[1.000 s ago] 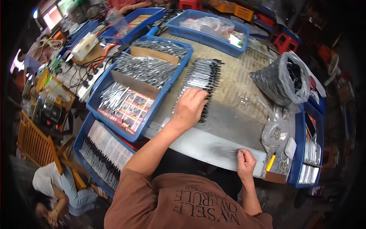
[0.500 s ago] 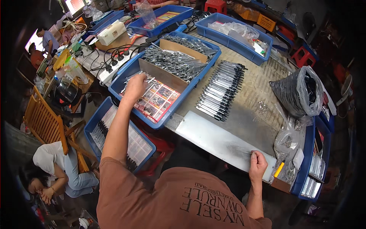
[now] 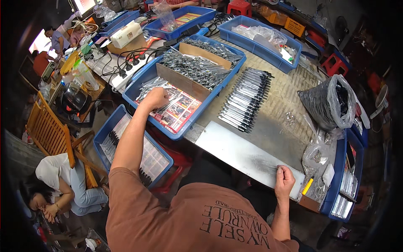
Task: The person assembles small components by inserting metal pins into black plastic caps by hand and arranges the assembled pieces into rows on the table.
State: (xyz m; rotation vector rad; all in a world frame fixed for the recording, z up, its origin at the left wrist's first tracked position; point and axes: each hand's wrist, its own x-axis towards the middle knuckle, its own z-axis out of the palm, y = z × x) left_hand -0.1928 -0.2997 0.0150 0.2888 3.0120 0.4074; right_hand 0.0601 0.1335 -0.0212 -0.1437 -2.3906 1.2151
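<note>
My left hand is in the near compartment of a blue tray, its fingers curled down on some silver pens. More loose silver pens lie beside it on a red printed sheet. Cardboard strips divide this tray, and a big heap of pens fills its middle. By the metal plate at the table's front edge rests my right hand, fingers pinched together; anything inside them is hidden. A neat row of silver pens with black ends lies on the table.
Right of the row stands a plastic bag of black parts; a yellow-handled tool lies near small metal pieces. More blue bins stand at the back, right and lower left. A person bends low beside a wooden chair.
My left hand has moved a little right and nearer within the tray compartment. More pens now show on the sheet to its left. My right hand has stayed in place.
</note>
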